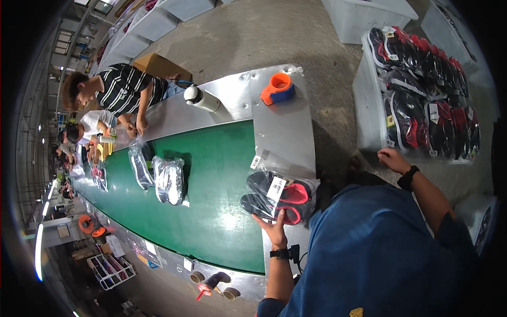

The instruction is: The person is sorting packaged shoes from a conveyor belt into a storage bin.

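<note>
**One hand on a bagged pair of shoes at the belt's end, the other at the bin**

I am looking down from a head camera at the end of a green conveyor belt (pixel 211 179) framed in bare metal. My left hand (pixel 273 228) lies open, fingers spread, pressing on the near edge of a clear bag of dark shoes with red lining (pixel 280 196). The bag straddles the belt's edge and the metal end plate (pixel 282 127), so the flat hand seems there to steady it rather than grip it.

My right hand (pixel 393 158) reaches out to the side and rests on the rim of a pale plastic bin (pixel 367 111), packed with more bagged shoes standing on edge. Whether its fingers close on a bag I cannot tell.

Further along the belt lie two more bags, one with white shoes (pixel 169 180) and one with dark shoes (pixel 140 166). On the end plate sits an orange and blue tape dispenser (pixel 277 89), with a white bottle (pixel 200 98) lying on its side beside it. Other workers lean over the far side.
</note>
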### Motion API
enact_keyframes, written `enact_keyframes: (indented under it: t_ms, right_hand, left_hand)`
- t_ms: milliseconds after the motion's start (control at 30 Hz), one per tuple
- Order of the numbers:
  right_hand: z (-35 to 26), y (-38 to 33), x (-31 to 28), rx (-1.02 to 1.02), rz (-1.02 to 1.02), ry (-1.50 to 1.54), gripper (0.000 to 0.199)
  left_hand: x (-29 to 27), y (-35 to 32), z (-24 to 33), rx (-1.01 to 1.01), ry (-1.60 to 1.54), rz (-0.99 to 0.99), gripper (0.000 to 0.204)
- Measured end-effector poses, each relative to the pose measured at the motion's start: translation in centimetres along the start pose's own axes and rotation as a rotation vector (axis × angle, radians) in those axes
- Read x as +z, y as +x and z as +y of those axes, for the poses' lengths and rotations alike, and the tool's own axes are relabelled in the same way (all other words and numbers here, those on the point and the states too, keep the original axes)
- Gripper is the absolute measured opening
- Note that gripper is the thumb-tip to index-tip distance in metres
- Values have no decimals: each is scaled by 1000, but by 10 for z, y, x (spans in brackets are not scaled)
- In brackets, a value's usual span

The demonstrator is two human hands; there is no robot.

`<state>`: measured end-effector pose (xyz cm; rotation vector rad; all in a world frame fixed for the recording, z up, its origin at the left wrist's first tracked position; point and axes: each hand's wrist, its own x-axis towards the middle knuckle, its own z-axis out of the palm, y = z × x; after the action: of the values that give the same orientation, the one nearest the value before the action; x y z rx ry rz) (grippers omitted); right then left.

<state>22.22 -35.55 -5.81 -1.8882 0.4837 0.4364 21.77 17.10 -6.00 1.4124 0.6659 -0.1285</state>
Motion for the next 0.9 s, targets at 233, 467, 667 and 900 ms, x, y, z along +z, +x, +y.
enact_keyframes:
  t_ms: [233,467,667,900]
  right_hand:
    - [-8,-13,-15,12,23,171,20]
    - [-20,-6,-45,-144,79,372,23]
    - [-102,-10,-87,-409,184,247,39]
    - [-153,-43,-141,-557,84,223,72]
  left_hand:
    - [29,20,19,67,-102,-85,110]
    - [109,34,80,-48,-99,-438,96]
    - [228,-7,174,298,256,-862,108]
    - [334,-65,232,207,619,-1317,107]
